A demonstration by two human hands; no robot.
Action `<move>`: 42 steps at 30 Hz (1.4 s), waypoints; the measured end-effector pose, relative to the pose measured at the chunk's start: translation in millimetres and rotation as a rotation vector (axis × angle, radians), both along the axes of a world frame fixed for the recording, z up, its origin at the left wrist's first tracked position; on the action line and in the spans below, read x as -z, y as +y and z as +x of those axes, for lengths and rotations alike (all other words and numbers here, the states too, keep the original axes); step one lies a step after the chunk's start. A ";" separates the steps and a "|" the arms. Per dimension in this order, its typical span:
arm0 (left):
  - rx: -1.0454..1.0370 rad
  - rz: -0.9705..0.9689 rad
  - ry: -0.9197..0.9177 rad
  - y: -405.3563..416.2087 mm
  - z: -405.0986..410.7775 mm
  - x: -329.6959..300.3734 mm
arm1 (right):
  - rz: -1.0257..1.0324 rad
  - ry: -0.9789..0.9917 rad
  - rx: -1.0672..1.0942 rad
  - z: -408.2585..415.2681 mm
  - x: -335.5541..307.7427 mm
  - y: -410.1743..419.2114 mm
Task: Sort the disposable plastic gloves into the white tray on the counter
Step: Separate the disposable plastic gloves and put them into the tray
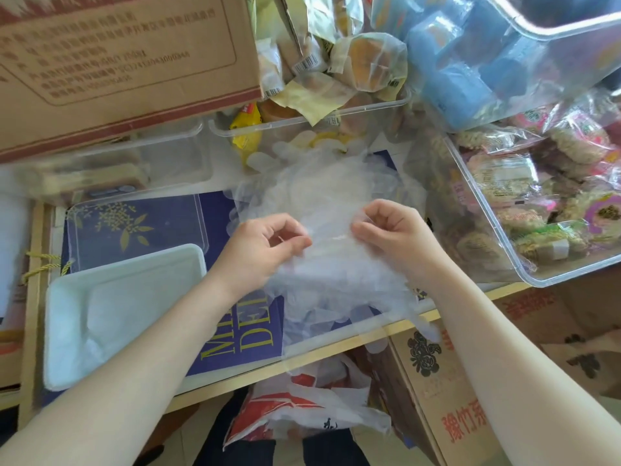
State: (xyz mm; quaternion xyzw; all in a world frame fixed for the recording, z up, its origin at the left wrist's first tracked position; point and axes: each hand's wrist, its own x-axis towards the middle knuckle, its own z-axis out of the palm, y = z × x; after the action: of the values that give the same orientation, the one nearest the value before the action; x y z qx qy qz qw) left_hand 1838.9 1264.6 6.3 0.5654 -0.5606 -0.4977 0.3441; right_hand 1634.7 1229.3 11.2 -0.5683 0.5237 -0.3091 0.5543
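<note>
Cluttered counter [336, 353]: hands pinch filmy, crumpled translucent gloves [331, 203].

Both hands' fingers [295, 242] pinch clear gloves [332, 196] beside white tray [67, 290].

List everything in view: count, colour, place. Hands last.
gloves: a pile, count unclear, clear, centre of counter
tray: one, white, near left, a few gloves inside
lid: one, clear, behind the tray on the blue cover
carton: one, brown, far left
pastry bin: one, clear, far centre, wrapped pastries
blue packs: several, blue, far right
snack bin: one, clear, right, pink and green packets
bag: one, white and red, below the counter edge
box: one, brown, lower right
left hand: grip pinching a glove
right hand: grip pinching the same glove
</note>
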 end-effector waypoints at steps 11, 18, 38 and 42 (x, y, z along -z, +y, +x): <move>-0.160 0.334 0.172 14.8 32.4 5.2 | -0.104 0.311 0.017 40.8 7.2 -20.7; -0.187 0.170 -0.269 -6.4 41.7 33.3 | -0.517 0.635 0.072 42.5 35.0 -45.0; -0.176 0.337 0.476 -1.3 35.0 -26.6 | 0.148 -0.092 0.404 26.3 -30.3 -32.2; -0.280 0.168 0.268 0.8 36.1 -24.6 | 0.221 0.101 0.304 15.7 -20.7 -22.0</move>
State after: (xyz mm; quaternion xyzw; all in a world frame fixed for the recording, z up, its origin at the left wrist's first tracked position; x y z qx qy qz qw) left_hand 1875.0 1265.3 30.9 0.5932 -0.3823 -0.5610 0.4328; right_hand 1650.4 1207.3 31.9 -0.4332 0.6614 -0.3008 0.5332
